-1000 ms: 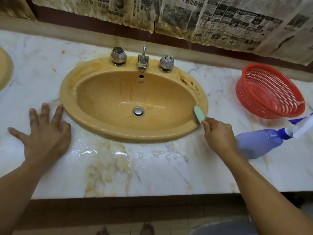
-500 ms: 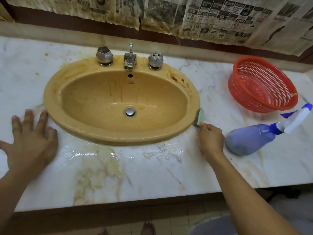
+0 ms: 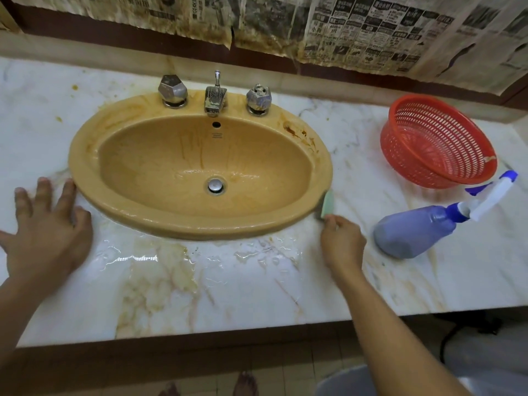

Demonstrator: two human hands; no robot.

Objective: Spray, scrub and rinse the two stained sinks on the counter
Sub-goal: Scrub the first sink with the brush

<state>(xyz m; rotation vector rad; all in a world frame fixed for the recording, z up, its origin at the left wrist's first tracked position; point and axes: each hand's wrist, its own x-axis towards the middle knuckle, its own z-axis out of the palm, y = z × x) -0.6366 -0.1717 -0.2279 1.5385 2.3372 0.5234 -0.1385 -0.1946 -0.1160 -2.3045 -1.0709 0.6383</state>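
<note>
A yellow oval sink (image 3: 85,155) sits in the marble counter (image 3: 257,281), with brown stains on its rim at the back right and streaks down the bowl. My right hand (image 3: 341,242) grips a pale green sponge (image 3: 327,203) pressed against the outer right edge of the sink rim. My left hand (image 3: 47,232) lies flat on the counter, fingers spread, just left of the sink. A purple spray bottle (image 3: 414,231) with a white and blue nozzle lies on its side right of my right hand. Only one sink is in view.
A red plastic basket (image 3: 437,141) stands at the back right of the counter. A chrome tap (image 3: 215,97) with two faceted knobs sits behind the bowl. Puddles of water lie on the counter in front of the sink. Stained newspaper covers the wall.
My right hand has slid the sponge from the top of the right rim down to its outer edge by the counter. My left hand stays flat on the counter.
</note>
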